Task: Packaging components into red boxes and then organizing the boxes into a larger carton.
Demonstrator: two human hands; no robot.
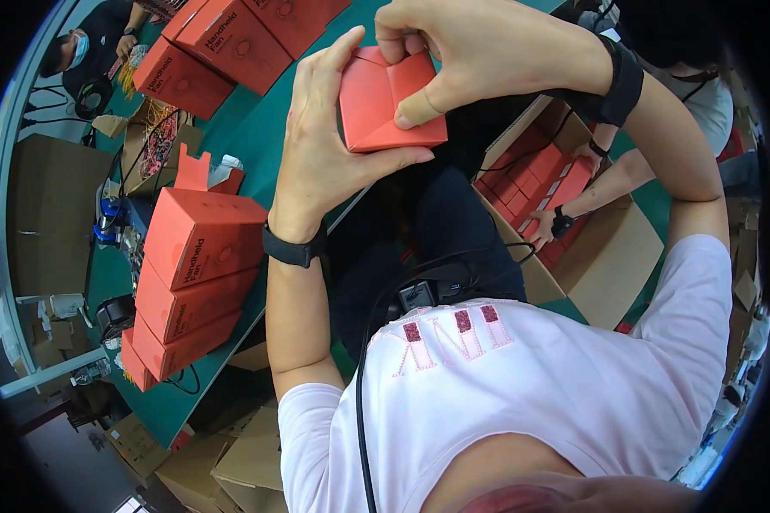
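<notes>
A small red carton box (372,100) is between my two hands, above the edge of the green table, with its folded end panels turned up toward me. My left hand (321,141) wraps its left side, thumb along the lower edge and fingers up the far side. Over the top right of the box, my right hand (479,64) presses with its thumb, which has a tan strip around it. Its curled index finger is at the far edge of the panels. Whatever is inside the box is hidden.
On the green table (261,141), red boxes (205,244) stand in a row at left, one with raised flaps. More red boxes (235,43) stand farther back. At right, another person's hands (565,218) rest on red boxes inside a brown carton (612,265). A person (98,47) is at far left.
</notes>
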